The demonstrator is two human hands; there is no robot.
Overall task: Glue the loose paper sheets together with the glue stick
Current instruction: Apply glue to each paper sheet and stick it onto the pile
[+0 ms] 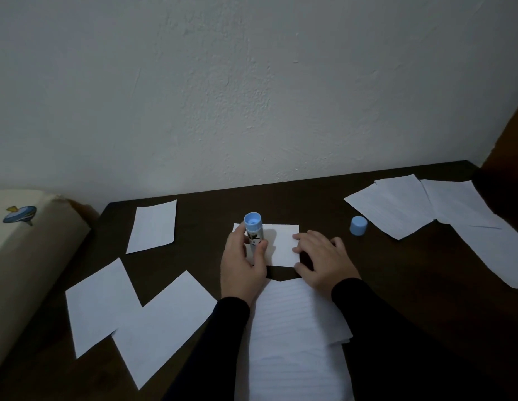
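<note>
My left hand (242,264) grips a white glue stick (254,230) with a blue end pointing up, its lower end on a small white paper piece (283,241) at the table's middle. My right hand (321,257) lies flat with its fingertips on the right edge of that piece. The stick's blue cap (358,225) stands alone on the table to the right. A lined sheet (295,328) lies between my forearms.
Loose white sheets lie at the left (153,225), the near left (98,305) (162,322) and the back right (396,206) (477,227) of the dark wooden table (411,270). A beige cushioned object (23,256) sits beside the table's left edge; a wall rises behind.
</note>
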